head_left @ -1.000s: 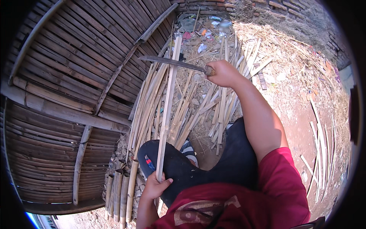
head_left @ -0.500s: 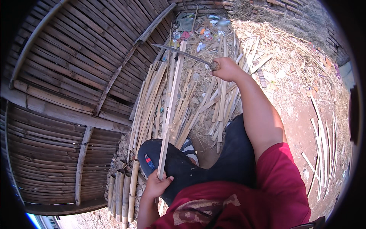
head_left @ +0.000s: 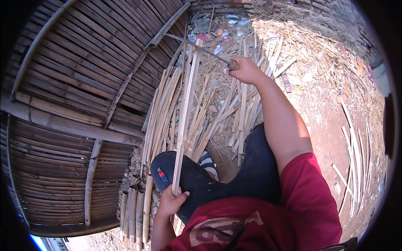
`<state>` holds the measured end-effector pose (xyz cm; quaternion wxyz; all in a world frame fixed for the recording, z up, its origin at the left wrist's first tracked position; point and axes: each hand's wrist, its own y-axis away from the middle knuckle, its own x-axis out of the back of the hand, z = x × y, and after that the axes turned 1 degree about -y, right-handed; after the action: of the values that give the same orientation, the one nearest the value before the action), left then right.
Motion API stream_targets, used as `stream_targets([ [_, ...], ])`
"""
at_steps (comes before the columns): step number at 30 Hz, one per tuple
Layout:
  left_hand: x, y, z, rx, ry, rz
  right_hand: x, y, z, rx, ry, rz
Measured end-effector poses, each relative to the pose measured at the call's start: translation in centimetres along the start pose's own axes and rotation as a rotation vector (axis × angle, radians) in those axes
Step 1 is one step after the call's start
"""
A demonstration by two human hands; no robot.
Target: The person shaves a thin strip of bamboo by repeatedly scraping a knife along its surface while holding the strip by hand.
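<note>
Left hand [head_left: 171,203] near the lower edge, on the near end of a long, pale bamboo strip [head_left: 185,115]; its grip pinches the strip between thumb and curled fingers. Strip runs up and slightly right from there, passing over the bent left knee of the dark trousers [head_left: 264,167], far end above the ground. Right hand [head_left: 245,70] out at the end of an extended arm, upper middle of view; its grip is wrapped about the wooden handle of a machete [head_left: 215,55]. Blade points up and left, crossing the strip close below the far end; whether the edge touches the wood, cannot tell. Striped sandal [head_left: 208,164] shows just right of the left knee. On the ground: a bundle of split strips [head_left: 161,121] lying lengthwise to the left of the held strip, a looser heap of strips [head_left: 240,106] to its right, and a separate group of thin strips [head_left: 356,167] well apart at far right. Bamboo tubes [head_left: 132,209] lower left, cut ends upward, beside the slatted bamboo panel [head_left: 79,100]. Scattered litter [head_left: 226,34] at the top, near the foot of the brick wall [head_left: 222,6]; dry straw [head_left: 301,39] to its right.
</note>
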<state>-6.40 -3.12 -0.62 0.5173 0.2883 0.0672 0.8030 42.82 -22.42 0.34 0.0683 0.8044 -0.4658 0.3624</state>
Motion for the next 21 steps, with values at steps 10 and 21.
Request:
stream_targets([
  [10, 0.0, -0.4, -0.6, -0.005, -0.027, -0.022, -0.9, 3.5, -8.1, 0.348, 0.301, -0.389],
  [21, 0.4, -0.4, -0.7, -0.068, -0.024, -0.095, 1.8, 1.5, -1.4, -0.098, 0.106, -0.067],
])
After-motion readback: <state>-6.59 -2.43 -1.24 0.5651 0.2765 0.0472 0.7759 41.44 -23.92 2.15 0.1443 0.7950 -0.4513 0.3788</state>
